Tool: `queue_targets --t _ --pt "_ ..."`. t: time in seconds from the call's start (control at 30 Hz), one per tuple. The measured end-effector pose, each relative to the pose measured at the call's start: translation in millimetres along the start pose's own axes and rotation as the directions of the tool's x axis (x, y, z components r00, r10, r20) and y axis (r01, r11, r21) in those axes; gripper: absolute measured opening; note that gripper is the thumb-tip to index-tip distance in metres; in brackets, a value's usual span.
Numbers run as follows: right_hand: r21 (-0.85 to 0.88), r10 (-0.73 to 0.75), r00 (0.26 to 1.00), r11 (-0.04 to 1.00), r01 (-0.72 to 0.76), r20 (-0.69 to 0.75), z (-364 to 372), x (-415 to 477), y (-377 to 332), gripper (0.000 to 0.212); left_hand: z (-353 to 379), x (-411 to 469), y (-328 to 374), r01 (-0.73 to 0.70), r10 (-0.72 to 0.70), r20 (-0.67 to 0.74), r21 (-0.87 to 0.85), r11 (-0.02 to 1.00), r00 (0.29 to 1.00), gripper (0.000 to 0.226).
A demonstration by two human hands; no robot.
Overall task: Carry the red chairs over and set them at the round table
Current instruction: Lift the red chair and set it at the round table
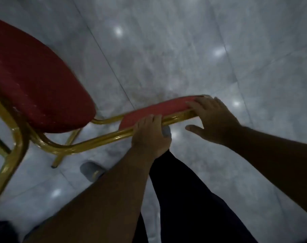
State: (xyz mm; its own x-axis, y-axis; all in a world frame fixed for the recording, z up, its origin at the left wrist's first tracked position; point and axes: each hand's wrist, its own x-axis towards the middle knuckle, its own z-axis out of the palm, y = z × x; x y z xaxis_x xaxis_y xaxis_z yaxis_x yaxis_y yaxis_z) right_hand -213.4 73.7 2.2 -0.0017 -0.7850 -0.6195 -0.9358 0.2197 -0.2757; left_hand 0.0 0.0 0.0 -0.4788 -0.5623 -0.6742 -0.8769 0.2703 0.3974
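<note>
A red chair (35,81) with a padded seat and a gold metal frame fills the left half of the view, seen from above. Its red backrest (159,107) runs across the middle, edged by a gold tube. My left hand (150,135) is wrapped around that gold tube at the lower edge of the backrest. My right hand (210,120) lies on the backrest's top right end, fingers spread over the red pad and thumb hanging free below the tube. The round table is out of view.
Glossy grey marble floor tiles (184,50) with light reflections spread all around. My dark trouser legs (193,199) and a grey shoe (91,171) are below the chair, close to its gold leg (58,158).
</note>
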Motion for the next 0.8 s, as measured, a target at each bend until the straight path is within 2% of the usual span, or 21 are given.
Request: queue_targets --t 0.07,0.2,0.37,0.43,0.5,0.57,0.8 --pt "0.03 -0.027 1.0 0.999 0.027 -0.005 13.3 5.2 7.9 0.071 13.1 8.8 2.8 0.0 0.005 -0.077 0.064 0.998 0.997 0.052" --pt "0.04 -0.051 0.991 0.998 0.056 -0.123 34.2 15.7 15.6 0.051 26.5 20.7 8.0 -0.022 0.053 -0.167 0.18 0.983 0.984 0.047" --pt "-0.022 -0.139 0.974 0.99 0.137 -0.182 32.3 25.5 17.7 0.045 28.9 34.4 18.4 -0.107 0.165 -0.254 0.228 0.968 0.953 0.044" --pt "-0.065 -0.175 0.968 0.984 0.166 -0.18 32.3 25.3 17.1 0.045 28.6 38.2 22.0 -0.134 0.19 -0.226 0.24 0.961 0.955 0.042" --pt "-0.089 -0.195 0.965 0.979 0.181 -0.178 31.0 24.2 12.6 0.046 27.8 36.6 21.0 -0.133 0.196 -0.203 0.287 0.949 0.959 0.041" --pt "-0.105 -0.208 0.962 0.976 0.192 -0.175 27.5 21.6 6.0 0.044 23.8 27.6 17.6 -0.108 0.192 -0.251 0.313 0.944 0.949 0.04" --pt "-0.101 -0.219 0.944 0.975 0.199 -0.248 -7.7 -5.0 -35.0 0.039 -5.3 -18.2 15.1 0.002 0.089 -0.347 0.252 0.968 0.934 0.041"
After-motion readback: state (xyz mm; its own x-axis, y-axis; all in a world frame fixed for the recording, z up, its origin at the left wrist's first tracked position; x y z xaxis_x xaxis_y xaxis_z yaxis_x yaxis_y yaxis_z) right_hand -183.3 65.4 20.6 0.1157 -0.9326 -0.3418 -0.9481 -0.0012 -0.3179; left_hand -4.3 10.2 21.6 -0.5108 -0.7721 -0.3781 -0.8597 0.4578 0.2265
